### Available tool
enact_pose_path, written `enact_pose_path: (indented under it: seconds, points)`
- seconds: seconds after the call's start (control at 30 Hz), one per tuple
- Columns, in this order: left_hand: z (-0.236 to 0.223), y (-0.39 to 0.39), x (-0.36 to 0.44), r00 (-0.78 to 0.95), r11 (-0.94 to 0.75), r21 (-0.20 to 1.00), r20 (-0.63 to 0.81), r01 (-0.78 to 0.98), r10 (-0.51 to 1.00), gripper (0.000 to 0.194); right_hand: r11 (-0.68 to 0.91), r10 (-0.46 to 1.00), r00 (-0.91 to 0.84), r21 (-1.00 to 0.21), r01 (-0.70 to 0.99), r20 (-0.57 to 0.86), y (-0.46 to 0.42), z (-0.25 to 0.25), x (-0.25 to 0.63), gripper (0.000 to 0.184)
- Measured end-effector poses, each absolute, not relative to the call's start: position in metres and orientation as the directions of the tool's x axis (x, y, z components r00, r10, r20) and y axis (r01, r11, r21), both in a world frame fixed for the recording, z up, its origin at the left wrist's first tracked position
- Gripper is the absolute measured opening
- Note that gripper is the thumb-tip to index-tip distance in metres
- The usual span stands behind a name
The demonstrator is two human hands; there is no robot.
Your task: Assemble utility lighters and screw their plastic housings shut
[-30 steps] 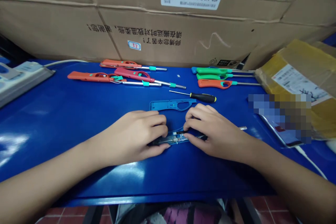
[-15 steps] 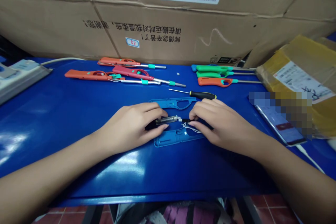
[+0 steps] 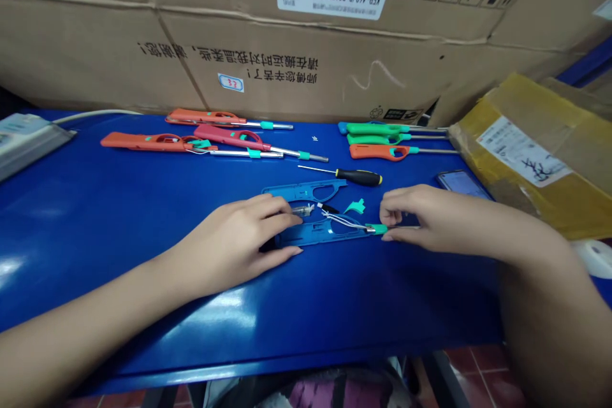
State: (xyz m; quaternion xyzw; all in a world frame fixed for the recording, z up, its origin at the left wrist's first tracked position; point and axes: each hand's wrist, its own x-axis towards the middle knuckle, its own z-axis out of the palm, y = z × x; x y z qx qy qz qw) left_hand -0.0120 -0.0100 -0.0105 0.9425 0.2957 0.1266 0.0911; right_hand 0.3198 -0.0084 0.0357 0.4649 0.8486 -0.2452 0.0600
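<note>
My left hand [image 3: 243, 239] has its thumb and fingers closed across the left end of a blue lighter casing half [image 3: 325, 233]. A small clear fuel tank [image 3: 303, 210] lies by its fingertips, partly hidden. My right hand [image 3: 406, 220] pinches the metal tube [image 3: 406, 227] of the lighter, just beyond its green collar [image 3: 379, 229]. White wires [image 3: 342, 220] run from the collar over the casing half. A black igniter piece [image 3: 328, 208] and a green trigger [image 3: 354, 206] lie above it. Behind them rests the other blue casing half [image 3: 287, 191].
A black-handled screwdriver [image 3: 358, 176] lies behind the parts. Several lighters sit farther back, such as an orange one [image 3: 143, 141] at left and a green one [image 3: 377, 129] at right. A phone [image 3: 461, 183], a taped parcel [image 3: 521, 153] and a large carton [image 3: 215, 44] border the space.
My right hand has moved right, from the black igniter piece to the metal tube. The left hand has shifted from the fuel tank onto the lower casing half. The green trigger is now uncovered.
</note>
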Motion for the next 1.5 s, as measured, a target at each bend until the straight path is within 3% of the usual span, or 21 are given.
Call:
enact_pose_path:
  seconds: [0.17, 0.53, 0.8, 0.93, 1.13, 1.3, 1.5]
  points:
    - [-0.005, -0.008, -0.014, 0.791, -0.784, 0.322, 0.147, 0.53, 0.595, 0.029, 0.43, 0.767, -0.559, -0.395, 0.812, -0.313, -0.005, 0.04, 0.321, 0.019]
    - [0.0, -0.01, -0.019, 0.795, -0.779, 0.323, 0.114, 0.538, 0.596, 0.026, 0.396, 0.778, -0.554, -0.454, 0.798, -0.296, -0.006, 0.053, 0.331, 0.028]
    - [0.006, -0.012, -0.016, 0.815, -0.787, 0.341, 0.093, 0.513, 0.572, 0.034, 0.453, 0.762, -0.601, -0.465, 0.761, -0.241, 0.002, 0.033, 0.317, 0.017]
    - [0.004, -0.011, -0.014, 0.796, -0.783, 0.363, 0.154, 0.506, 0.586, 0.036, 0.475, 0.794, -0.588, -0.448, 0.757, -0.151, 0.002, 0.024, 0.31, 0.029]
    - [-0.001, -0.013, -0.004, 0.715, -0.776, 0.428, 0.336, 0.463, 0.613, 0.018, 0.531, 0.779, -0.62, -0.43, 0.73, -0.09, -0.003, 0.022, 0.304, 0.009]
    - [0.004, -0.015, 0.012, 0.628, -0.805, 0.324, 0.506, 0.497, 0.591, 0.023, 0.623, 0.749, -0.657, -0.433, 0.652, 0.088, -0.01, 0.026, 0.293, 0.01]
    - [0.015, -0.01, 0.034, 0.712, -0.831, 0.169, 0.444, 0.531, 0.545, 0.022, 0.713, 0.687, -0.701, -0.363, 0.6, 0.189, -0.019, 0.026, 0.281, 0.011]
